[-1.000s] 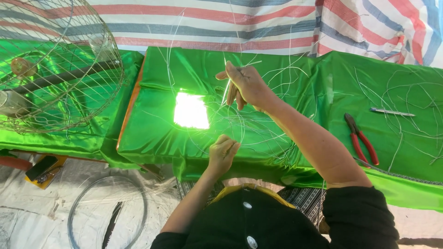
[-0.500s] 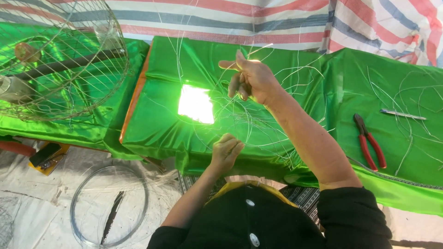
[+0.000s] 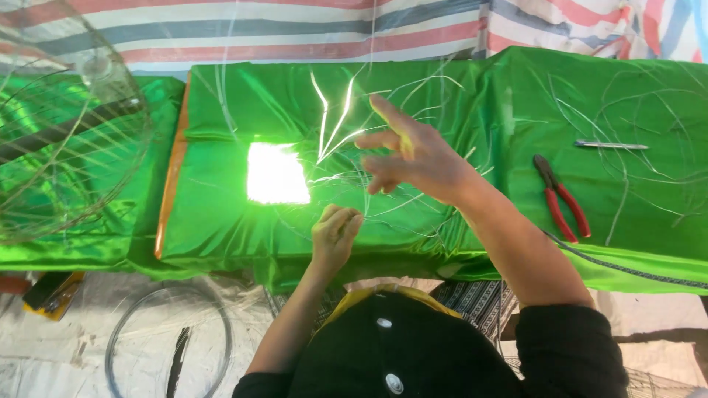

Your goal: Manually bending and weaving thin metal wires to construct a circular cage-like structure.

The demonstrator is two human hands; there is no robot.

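Left hand [image 3: 335, 234] pinches thin wire [image 3: 346, 140] at the green table [image 3: 472, 96] edge; right hand [image 3: 413, 156] is raised, fingers half spread, wire apparently threaded through. Wire looks light, springy, slippery, so grip near the ends. Pliers [image 3: 562, 199] lie apart.

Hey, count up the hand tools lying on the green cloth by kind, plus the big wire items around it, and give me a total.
Red-handled pliers: 1
Slim metal tool: 1
Wire cage frame: 1
Wire ring on the floor: 1
Total: 4
The loose thin wires under the hands are too tangled to count.
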